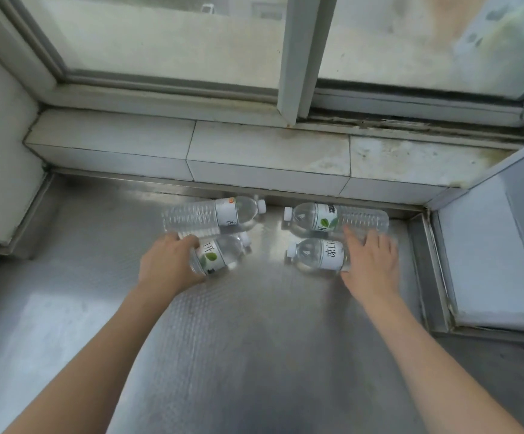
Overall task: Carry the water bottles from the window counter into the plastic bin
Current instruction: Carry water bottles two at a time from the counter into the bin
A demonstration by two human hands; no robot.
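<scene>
Steel surface (pixel 254 324) at frame centre bears four lying bottles; left hand (pixel 168 264) grips near-left bottle (pixel 220 253), right hand (pixel 370 261) rests spread on near-right bottle (pixel 317 253).

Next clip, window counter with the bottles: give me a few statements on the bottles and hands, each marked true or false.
1. Four bottles lie on their sides on the counter. True.
2. The left hand holds the near left bottle. True: its fingers curl round the bottle's base end.
3. The right hand has lifted the near right bottle off the counter. False: the bottle lies on the counter, with straight fingers reaching over its base end.
4. The far left bottle and far right bottle have their caps pointing away from each other. False: the caps face each other across the middle gap.
5. The plastic bin stands beside the bottles. False: no bin is in view.
</scene>
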